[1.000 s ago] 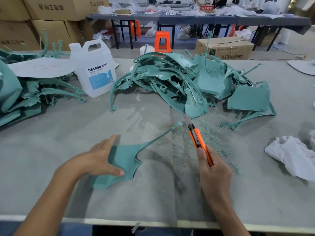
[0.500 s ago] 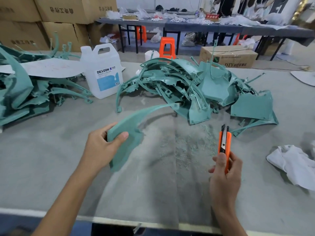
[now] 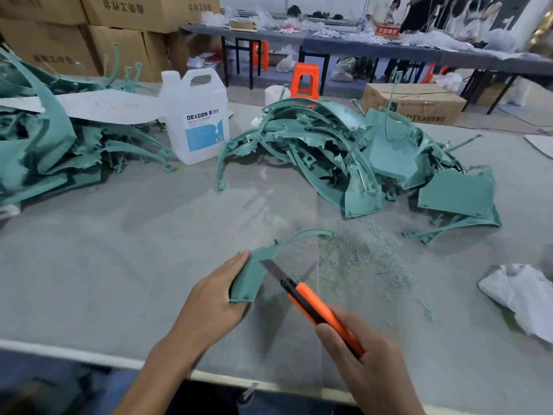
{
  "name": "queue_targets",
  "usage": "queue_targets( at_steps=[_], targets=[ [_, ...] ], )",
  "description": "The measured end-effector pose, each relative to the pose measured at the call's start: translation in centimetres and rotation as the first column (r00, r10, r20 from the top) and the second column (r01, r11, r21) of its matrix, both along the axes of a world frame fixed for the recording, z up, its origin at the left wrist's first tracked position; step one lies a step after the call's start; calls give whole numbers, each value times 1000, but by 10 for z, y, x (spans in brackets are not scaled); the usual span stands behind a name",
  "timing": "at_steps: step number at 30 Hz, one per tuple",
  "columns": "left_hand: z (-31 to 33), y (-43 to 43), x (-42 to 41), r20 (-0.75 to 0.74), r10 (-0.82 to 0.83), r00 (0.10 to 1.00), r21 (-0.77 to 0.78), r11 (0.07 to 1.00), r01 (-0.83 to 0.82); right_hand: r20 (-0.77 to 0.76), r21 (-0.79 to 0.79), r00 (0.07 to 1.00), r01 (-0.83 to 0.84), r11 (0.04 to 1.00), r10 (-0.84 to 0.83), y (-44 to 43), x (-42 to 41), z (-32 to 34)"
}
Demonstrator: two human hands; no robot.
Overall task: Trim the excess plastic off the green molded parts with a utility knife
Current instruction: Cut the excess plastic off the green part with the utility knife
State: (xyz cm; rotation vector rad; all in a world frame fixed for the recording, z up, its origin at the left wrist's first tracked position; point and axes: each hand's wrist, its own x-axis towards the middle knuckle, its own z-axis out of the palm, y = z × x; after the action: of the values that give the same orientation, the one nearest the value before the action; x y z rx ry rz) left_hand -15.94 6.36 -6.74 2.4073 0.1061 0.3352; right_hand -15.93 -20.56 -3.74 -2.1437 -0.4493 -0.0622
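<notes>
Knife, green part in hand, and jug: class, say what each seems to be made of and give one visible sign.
The knife: handle looks like glossy orange plastic; the grey blade with a dull sheen looks like metal.
The green part: probably matte plastic, thin and smoothly moulded into a curve.
The jug: seemingly translucent white plastic; light shows through its walls.

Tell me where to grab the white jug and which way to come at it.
Take the jug by its handle, the bar moulded across the top beside the capped neck. The jug stands upright with an open slot under that bar, so come down from above and hook through the slot. The body looks wide and smooth, probably a poor hold from the side.
</notes>
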Motion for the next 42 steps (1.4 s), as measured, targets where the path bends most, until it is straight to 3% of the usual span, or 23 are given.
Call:
queue_targets(
  at_steps=[5,12,18,27,33,37,39,42],
  targets=[
    [8,-1,1,-52,7,999,-27,1000,-8,51,-113,992,-112,987,118,-3,-8,10],
    [2,-4,-2,-85,23,996,34,999,-20,200,-200,980,47,979,-6,2,16,11],
    [3,-4,3,-85,54,995,26,998,-51,173,-265,983,-10,964,58,8,58,14],
    [-4,-5,0,-73,1,997,71,997,4,91,-377,971,240,894,-222,-19,126,0],
    [-2,-4,-4,-62,-15,998,69,997,20,40,-514,955,272,813,-294,-38,147,-8],
    [-1,-5,-4,-58,-12,998,69,998,16,73,-450,939,332,829,-337,-37,135,-10],
    [0,-6,-4,-54,-7,999,60,998,10,89,-328,925,377,866,-369,-32,118,-10],
    [6,-6,0,-56,34,998,19,999,-33,33,-66,948,317,946,-315,-17,79,-6]
  ],
)
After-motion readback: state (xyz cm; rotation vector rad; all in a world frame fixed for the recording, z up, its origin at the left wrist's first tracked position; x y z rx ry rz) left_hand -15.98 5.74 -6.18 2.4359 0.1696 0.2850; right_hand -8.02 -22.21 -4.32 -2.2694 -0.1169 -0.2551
